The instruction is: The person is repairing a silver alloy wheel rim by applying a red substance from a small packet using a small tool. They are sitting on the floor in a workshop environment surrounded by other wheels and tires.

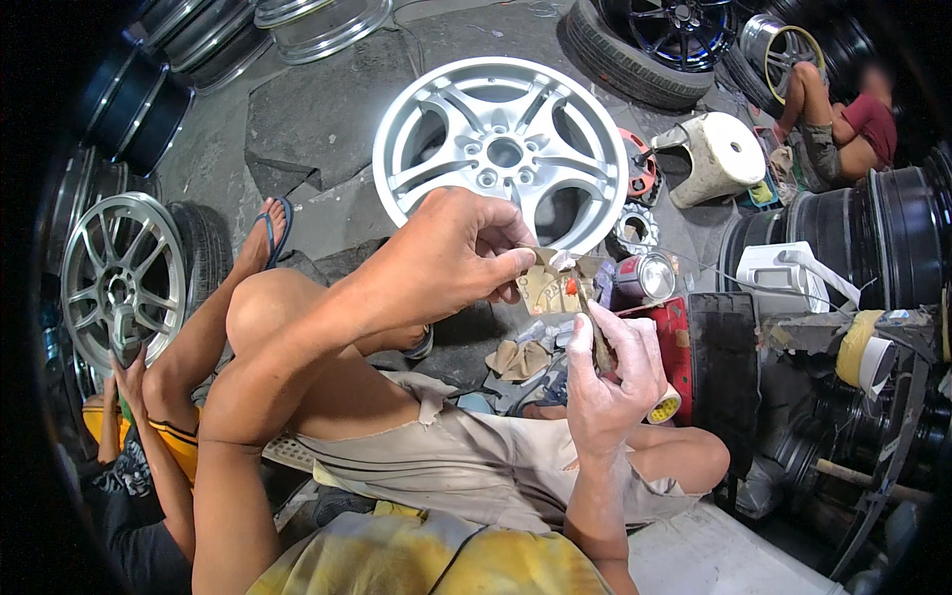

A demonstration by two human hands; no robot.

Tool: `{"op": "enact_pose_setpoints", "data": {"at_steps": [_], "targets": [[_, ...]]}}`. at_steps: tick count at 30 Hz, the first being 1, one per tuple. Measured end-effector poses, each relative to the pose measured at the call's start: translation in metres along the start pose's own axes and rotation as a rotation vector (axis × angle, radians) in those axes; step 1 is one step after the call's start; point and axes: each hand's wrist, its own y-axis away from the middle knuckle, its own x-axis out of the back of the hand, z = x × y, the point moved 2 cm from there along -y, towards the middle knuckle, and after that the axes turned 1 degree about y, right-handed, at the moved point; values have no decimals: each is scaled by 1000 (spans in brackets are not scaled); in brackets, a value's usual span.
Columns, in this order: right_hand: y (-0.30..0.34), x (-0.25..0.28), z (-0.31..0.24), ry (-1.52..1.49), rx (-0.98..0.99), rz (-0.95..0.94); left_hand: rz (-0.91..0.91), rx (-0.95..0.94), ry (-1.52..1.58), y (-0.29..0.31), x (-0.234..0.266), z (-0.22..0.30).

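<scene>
My left hand pinches the upper left edge of a creased brown piece of cardboard. On the cardboard sit a white dab of paste and a small orange-red dab. Whitened with dust, my right hand is closed on a thin brownish strip just right of the cardboard; its exact kind is unclear. Beyond both hands a silver alloy wheel lies face up. An opened metal can is right of the cardboard.
Crumpled brown paper scraps lie below the cardboard. A white stool and a black-and-red box are to the right. At left, one person's hand touches another wheel; another person sits far right. Tyres stand behind.
</scene>
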Motion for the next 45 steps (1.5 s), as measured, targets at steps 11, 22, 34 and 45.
{"op": "enact_pose_setpoints", "data": {"at_steps": [11, 22, 34, 45], "targets": [[4, 2, 11, -422, -260, 27, 126, 0, -17, -2, -1, -1], [10, 7, 19, -303, -119, -13, 139, -43, 371, -5, 2, -1], [-1, 5, 10, -144, 46, -12, 55, 1, 507, -1, 2, 0], [-4, 7, 6, 15, 93, 13, 92, -9, 479, -1, 2, 2]]}}
